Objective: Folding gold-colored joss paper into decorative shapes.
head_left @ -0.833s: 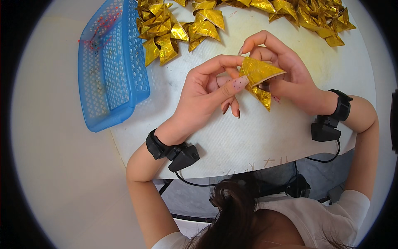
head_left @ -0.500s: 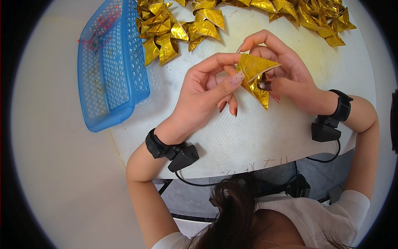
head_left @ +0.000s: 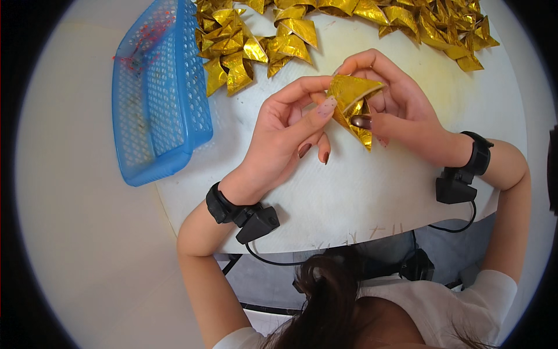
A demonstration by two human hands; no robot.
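Between my two hands I hold a folded gold foil paper piece (head_left: 353, 93), roughly triangular, with one point hanging down. My left hand (head_left: 290, 125) pinches its left edge between thumb and forefinger, the other fingers curled below. From the right, my right hand (head_left: 404, 110) is closed on it, the thumb pressed against an inner fold and the forefinger bent behind the top. What lies under the right thumb is partly hidden. Beyond my hands, several similar gold foil pieces (head_left: 293, 35) lie in a winding heap.
A blue perforated plastic basket (head_left: 195, 116) stands at the left, with red strands (head_left: 152, 39) inside. More gold foil pieces (head_left: 447, 35) are piled at the far right of the white tabletop (head_left: 325, 203). Black cables (head_left: 273, 263) run from the wrist-worn devices.
My right thumb has shifted slightly left over the fold. The gold foil piece has turned a little, its right corner drawn in toward the left. My left hand has barely moved.
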